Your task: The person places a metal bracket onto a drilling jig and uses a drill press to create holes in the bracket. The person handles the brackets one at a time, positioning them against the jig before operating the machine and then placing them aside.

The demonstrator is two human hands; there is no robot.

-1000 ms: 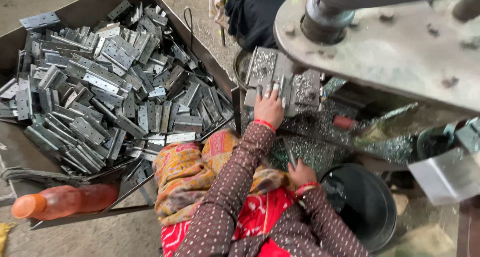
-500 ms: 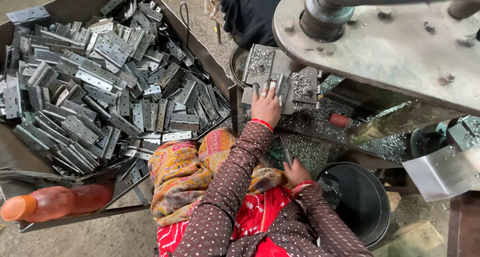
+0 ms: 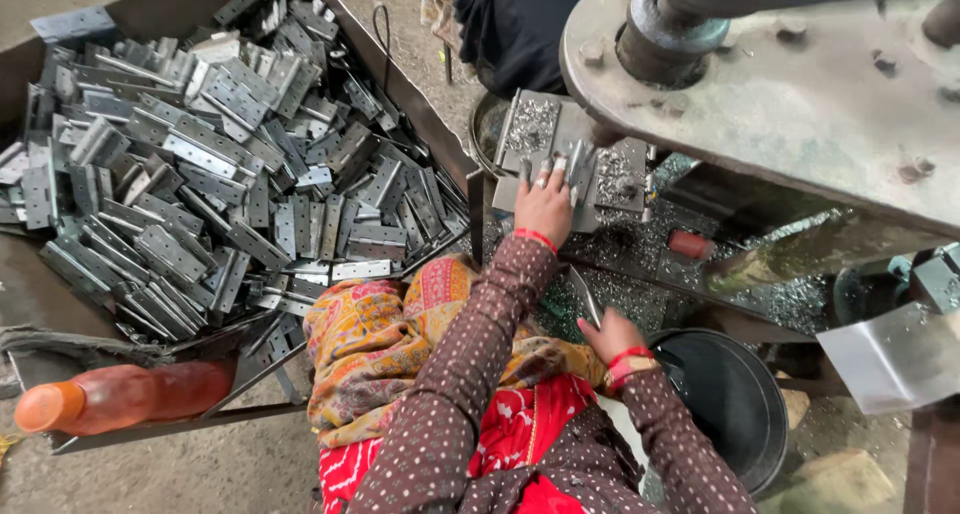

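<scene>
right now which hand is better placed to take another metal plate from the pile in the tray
Left, probably. The left hand rests on the plate on the press bed, closer to the tray of plates; the right hand sits beside the black bucket.

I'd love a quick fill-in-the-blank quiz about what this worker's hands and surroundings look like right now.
1. The left hand presses on a metal plate under the ____ machine.
2. The tray at left holds a heap of grey metal ____.
3. The bottle lying beside the tray is ____ in colour.

Missing words: press; hinges; orange
</scene>
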